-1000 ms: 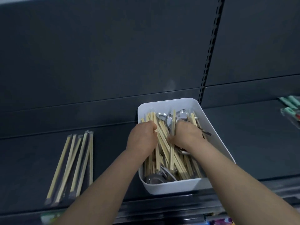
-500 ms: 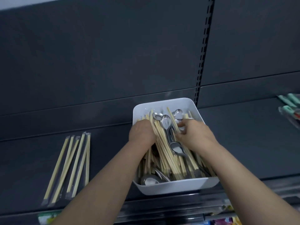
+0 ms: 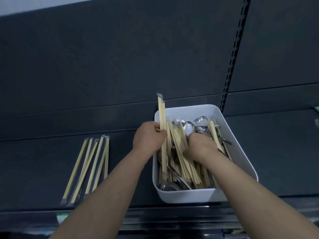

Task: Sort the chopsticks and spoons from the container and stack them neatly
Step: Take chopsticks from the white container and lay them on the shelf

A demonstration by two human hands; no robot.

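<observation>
Seen from the head camera, a person's left hand (image 3: pixel 149 137) has its grip closed round a few wrapped chopsticks (image 3: pixel 161 114), whose tips rise above the far left corner of the white container (image 3: pixel 189 195) on a dark shelf (image 3: pixel 276 152). The right hand (image 3: pixel 200 146) is sunk among the piled chopsticks (image 3: pixel 183 163) and steel spoons (image 3: pixel 188 126) inside, and its grip cannot be told. A row of sorted chopsticks (image 3: pixel 89 166) lies on the shelf, well to the left.

The left hand (image 3: pixel 149 136) and right hand (image 3: pixel 200 146) are bare, with rounded knuckles showing on their backs. The left forearm (image 3: pixel 110 185) and right forearm (image 3: pixel 250 187) are bare as well, uncovered from wrist to the lower edge of the view; the fingertips are hidden.
</observation>
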